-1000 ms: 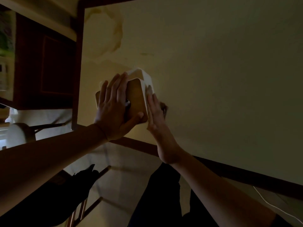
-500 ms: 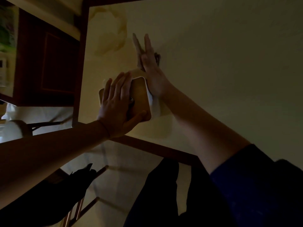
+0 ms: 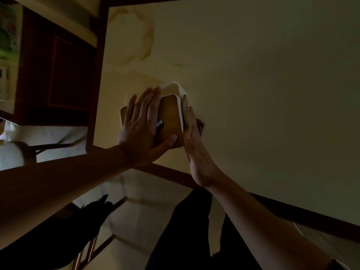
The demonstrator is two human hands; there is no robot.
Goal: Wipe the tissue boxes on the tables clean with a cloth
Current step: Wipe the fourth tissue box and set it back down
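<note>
- On top of the tissue box point(image 3: 171, 117) the left hand point(image 3: 141, 131) is laid flat, fingers spread and thumb hooked over the near edge, so the box is pinned rather than gripped.
- Against the box's right side wall the right hand point(image 3: 191, 137) is pressed open and flat; a dark cloth point(image 3: 200, 123) is glimpsed just beyond its fingers, though how it is held cannot be told.
- The side-wiping step is judged to be in hand; a stroke along that wall is called for next, with the top kept pinned.
- The box is stood near the table's point(image 3: 263, 84) corner, brown lid facing up, long axis seemingly running from the near table edge away.
</note>
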